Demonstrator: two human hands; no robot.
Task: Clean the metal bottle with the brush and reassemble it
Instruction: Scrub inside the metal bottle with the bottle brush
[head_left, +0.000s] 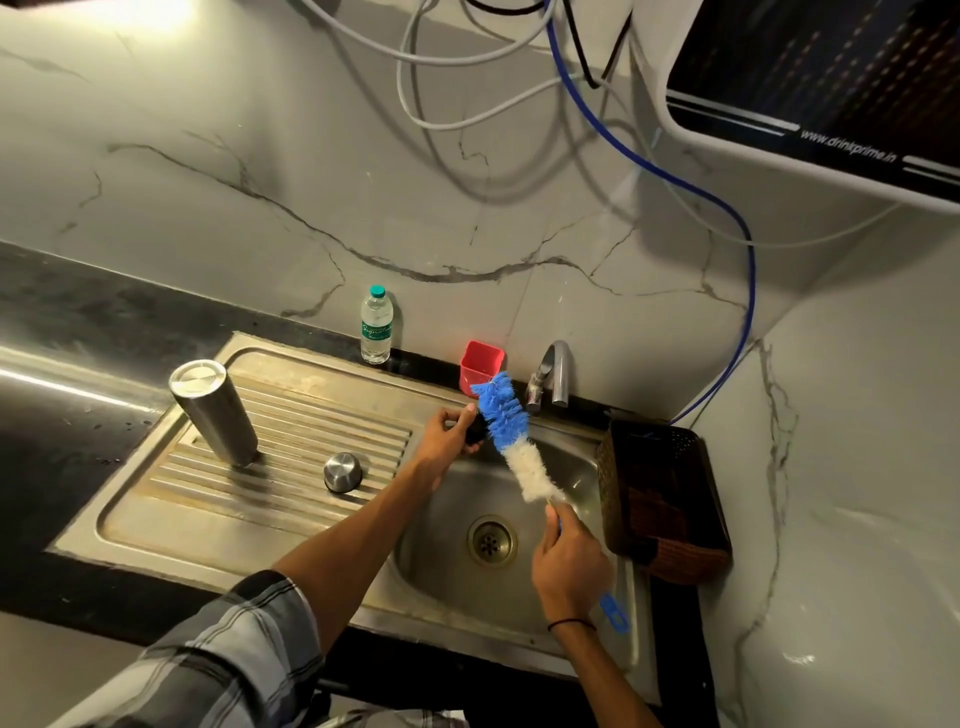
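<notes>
A steel sink (519, 613) with a ribbed draining board is filling the lower middle of the frame. The metal bottle (213, 413) is standing mouth-down on the board at centre left, well apart from both hands. The brush (511, 441) is slanting over the basin at centre right, its blue handle gripped in the curled right hand (569, 566). The left hand (449, 434), just left of the blue bristles, is pinching a small black part (475, 432) that is touching them. The metal cap (343, 471) is sitting on the board between bottle and basin.
</notes>
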